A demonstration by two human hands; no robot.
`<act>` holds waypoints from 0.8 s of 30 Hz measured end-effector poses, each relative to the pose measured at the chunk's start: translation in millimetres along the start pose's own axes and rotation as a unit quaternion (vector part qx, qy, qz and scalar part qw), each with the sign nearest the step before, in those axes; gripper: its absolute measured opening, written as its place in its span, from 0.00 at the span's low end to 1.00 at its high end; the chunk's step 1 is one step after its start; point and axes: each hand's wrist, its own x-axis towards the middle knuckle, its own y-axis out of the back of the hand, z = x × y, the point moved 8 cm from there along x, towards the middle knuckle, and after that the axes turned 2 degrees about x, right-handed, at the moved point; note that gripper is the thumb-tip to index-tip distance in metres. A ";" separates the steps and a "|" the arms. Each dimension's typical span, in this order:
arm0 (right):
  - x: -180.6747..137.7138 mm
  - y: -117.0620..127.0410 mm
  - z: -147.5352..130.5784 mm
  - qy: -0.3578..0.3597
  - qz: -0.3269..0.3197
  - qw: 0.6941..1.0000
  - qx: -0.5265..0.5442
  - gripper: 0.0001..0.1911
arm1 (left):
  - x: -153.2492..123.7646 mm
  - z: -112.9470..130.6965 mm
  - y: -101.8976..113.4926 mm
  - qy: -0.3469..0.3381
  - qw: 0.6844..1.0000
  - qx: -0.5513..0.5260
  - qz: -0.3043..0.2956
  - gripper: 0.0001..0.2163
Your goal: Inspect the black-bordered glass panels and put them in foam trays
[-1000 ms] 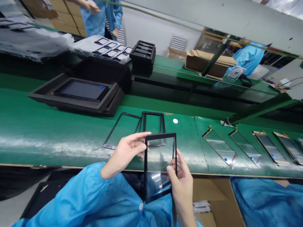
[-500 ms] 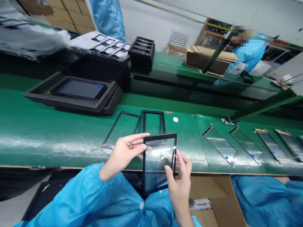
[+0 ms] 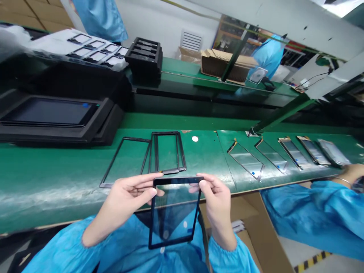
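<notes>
Between my hands is a clear glass touch panel with a black border [image 3: 174,242], tilted in front of my chest and see-through in the middle. My left hand [image 3: 127,201] pinches its upper left corner, thumb in front and fingers behind. At the upper right corner my right hand [image 3: 216,201] grips it the same way. Just beyond the panel, thin black frames [image 3: 183,155] overlap on the green bench [image 3: 204,163], and another black frame [image 3: 115,161] lies slanted to their left.
Black foam trays [image 3: 109,117] on the left hold a dark screen [image 3: 51,110]. Glass panels [image 3: 247,161] and screen assemblies [image 3: 294,151] lie in a row on the right. A co-worker's sleeve [image 3: 315,204] is at right. A cardboard box [image 3: 250,212] stands below the bench edge.
My right hand has moved up from the panel's right side to its upper right corner. The panel sits lower and farther left in view. The camera view has shifted; a co-worker's arm now shows at right.
</notes>
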 end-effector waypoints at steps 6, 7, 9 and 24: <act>-2.3 -3.2 -4.3 -0.010 0.009 1.000 0.018 0.08 | 0.0 -3.7 5.3 0.003 0.999 0.043 0.008 0.18; -2.5 -3.3 -4.5 -0.012 0.012 1.000 0.018 0.09 | 0.2 -2.6 5.4 -0.004 0.998 0.061 0.008 0.18; -3.2 -6.5 -2.8 -0.021 0.009 1.000 0.016 0.10 | 0.3 7.4 1.9 -0.052 0.990 0.132 0.004 0.16; 0.3 36.3 42.6 -0.155 -0.036 0.987 -0.005 0.27 | 3.2 -5.2 3.5 0.025 0.997 0.072 0.000 0.19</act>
